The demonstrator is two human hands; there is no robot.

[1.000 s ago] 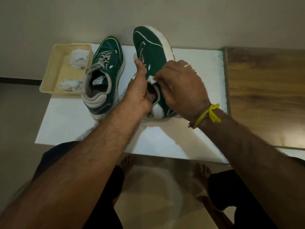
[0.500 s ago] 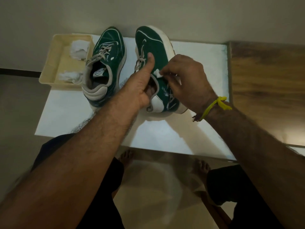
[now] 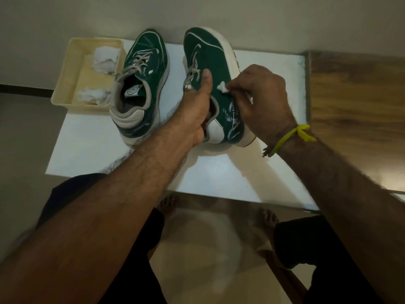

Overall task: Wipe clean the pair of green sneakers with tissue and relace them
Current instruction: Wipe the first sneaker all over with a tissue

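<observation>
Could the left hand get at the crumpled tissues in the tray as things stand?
Probably not right away: the left hand grips the right sneaker, and the left sneaker stands between it and the tissues in the tray.

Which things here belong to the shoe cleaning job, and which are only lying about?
In use: tilted right sneaker, gripped by left hand; tissue piece, pinched in right hand; left sneaker.
Lying about: cream tray with crumpled tissues; white board.

One head-worn wide-angle view looks steeply down, close over the white table (image 3: 219,178) and floor.
</observation>
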